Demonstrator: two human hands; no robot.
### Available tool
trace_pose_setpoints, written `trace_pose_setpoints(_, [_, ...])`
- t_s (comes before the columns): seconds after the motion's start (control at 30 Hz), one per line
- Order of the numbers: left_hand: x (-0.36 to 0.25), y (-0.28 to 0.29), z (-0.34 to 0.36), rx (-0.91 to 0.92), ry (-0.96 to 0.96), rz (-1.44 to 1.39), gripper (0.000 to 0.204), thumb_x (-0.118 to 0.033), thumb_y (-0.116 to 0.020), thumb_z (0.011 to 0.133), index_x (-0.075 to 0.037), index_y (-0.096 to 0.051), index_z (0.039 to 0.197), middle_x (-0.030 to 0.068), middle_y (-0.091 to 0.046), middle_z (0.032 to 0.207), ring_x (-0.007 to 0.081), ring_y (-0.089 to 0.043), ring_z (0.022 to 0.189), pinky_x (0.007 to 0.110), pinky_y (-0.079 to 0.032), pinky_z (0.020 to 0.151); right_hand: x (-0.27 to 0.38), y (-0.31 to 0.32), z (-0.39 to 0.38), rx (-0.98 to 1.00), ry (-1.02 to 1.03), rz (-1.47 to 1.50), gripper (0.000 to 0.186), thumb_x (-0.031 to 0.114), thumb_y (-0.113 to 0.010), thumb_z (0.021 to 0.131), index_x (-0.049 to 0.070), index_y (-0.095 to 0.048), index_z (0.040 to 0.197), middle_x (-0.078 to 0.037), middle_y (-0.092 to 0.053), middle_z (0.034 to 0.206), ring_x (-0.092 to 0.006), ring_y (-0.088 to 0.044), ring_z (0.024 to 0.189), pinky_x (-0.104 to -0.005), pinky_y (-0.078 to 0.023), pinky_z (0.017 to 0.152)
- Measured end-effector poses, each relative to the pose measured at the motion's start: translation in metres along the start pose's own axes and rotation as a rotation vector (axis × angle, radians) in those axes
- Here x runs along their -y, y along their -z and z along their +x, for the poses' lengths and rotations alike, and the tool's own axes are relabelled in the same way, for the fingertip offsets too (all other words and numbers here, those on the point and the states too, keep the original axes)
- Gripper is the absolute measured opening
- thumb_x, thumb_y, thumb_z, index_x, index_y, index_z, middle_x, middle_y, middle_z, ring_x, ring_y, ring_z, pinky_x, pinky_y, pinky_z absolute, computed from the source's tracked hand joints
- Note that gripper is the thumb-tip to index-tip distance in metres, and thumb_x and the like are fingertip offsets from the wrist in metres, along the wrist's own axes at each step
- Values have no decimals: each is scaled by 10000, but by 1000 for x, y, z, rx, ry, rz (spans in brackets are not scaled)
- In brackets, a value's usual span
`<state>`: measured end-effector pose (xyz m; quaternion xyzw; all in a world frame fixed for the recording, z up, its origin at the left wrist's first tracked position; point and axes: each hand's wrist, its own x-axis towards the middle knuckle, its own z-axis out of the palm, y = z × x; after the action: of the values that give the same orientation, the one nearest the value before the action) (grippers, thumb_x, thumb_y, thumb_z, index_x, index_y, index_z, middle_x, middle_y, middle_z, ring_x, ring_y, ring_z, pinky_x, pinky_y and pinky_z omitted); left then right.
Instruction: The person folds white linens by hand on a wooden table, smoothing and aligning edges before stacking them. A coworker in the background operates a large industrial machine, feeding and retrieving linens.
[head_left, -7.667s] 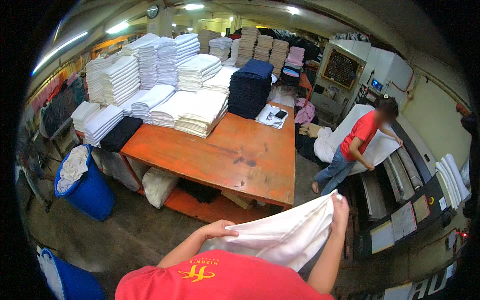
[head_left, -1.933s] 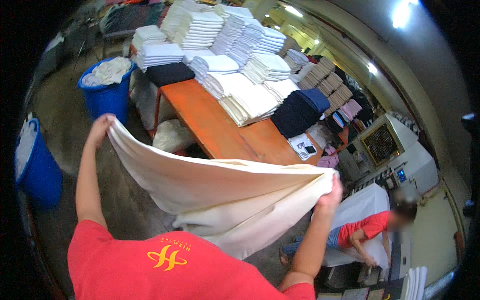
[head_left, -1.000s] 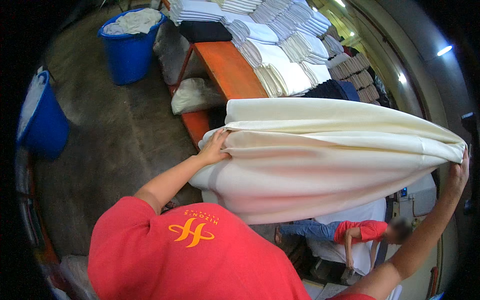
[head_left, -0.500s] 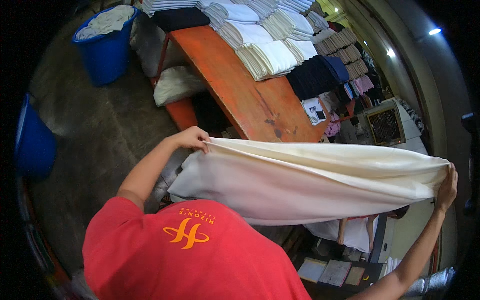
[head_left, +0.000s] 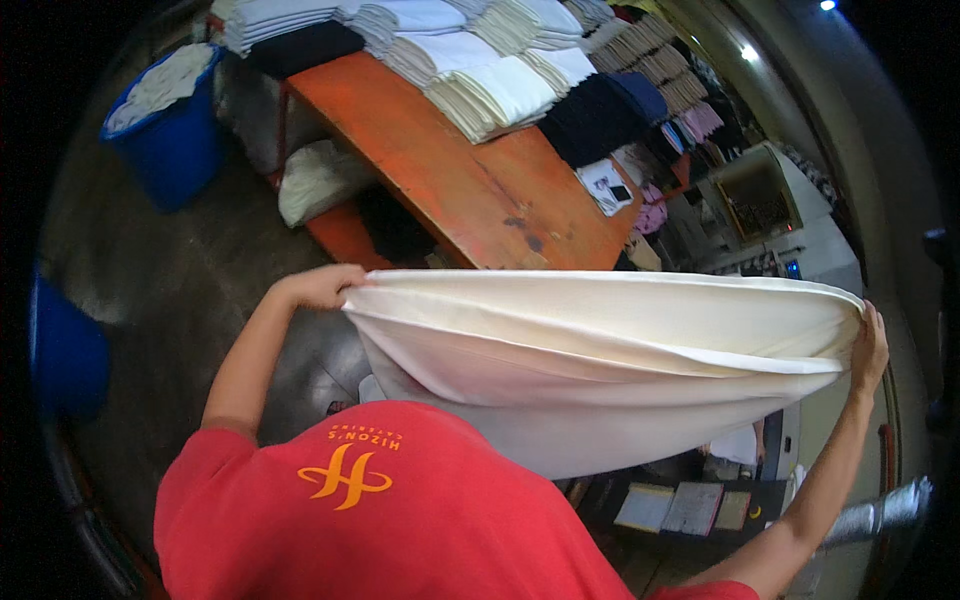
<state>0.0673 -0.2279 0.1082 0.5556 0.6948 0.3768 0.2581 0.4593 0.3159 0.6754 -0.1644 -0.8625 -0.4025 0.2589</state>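
Observation:
A large cream-white cloth (head_left: 600,345) hangs stretched between my two hands, its layered upper edges sagging in long folds. At its left end, my left hand (head_left: 325,287) pinches the corner between thumb and fingers. Far out on the right, my right hand (head_left: 870,350) grips the opposite end, with its fingers partly hidden behind the fabric. Both arms are spread wide in front of my red shirt (head_left: 400,520). The lower part of the cloth droops between my body and the table.
Beyond the cloth stands an orange table (head_left: 430,160) with stacks of folded white cloths (head_left: 500,95) and a dark stack (head_left: 595,120). Blue bins (head_left: 170,140) stand on the left. Notebooks (head_left: 690,508) lie on a dark surface at lower right, near another person's partly hidden arm.
The cloth's upper layers have spread farther apart, and its left end has been drawn out. Both hands sit slightly more to the left in view, and the surroundings have shifted with the head's motion.

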Motion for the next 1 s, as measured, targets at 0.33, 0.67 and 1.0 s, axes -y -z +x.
trace_pose_setpoints(0.33, [-63,-119,-66,361,562,-976,444,-161,-657,858,-28,-526,1261,43,-591,1120,138,-545,1052,287,-443,905,6,0,-62,186,-4,42,311,97,-524,888,195,-571,1180,-81,-614,1043,-324,-617,904,-388,-503,737])
trace_pose_setpoints(0.67, [6,-127,-18,-265,182,-398,138,-125,-677,817,-2,-690,879,37,-603,784,145,-572,756,293,-432,650,12,-43,-112,206,-78,111,268,118,-537,878,200,-590,1128,-87,-611,958,-337,-613,842,-417,-503,693])
trace_pose_setpoints(1.0, [-13,-26,79,-732,-93,9,280,112,-475,727,-10,-680,873,112,-648,882,242,-623,883,323,-476,824,5,-112,-229,103,-539,182,302,196,-531,885,164,-570,1183,-162,-617,1078,-371,-606,956,-425,-483,805])
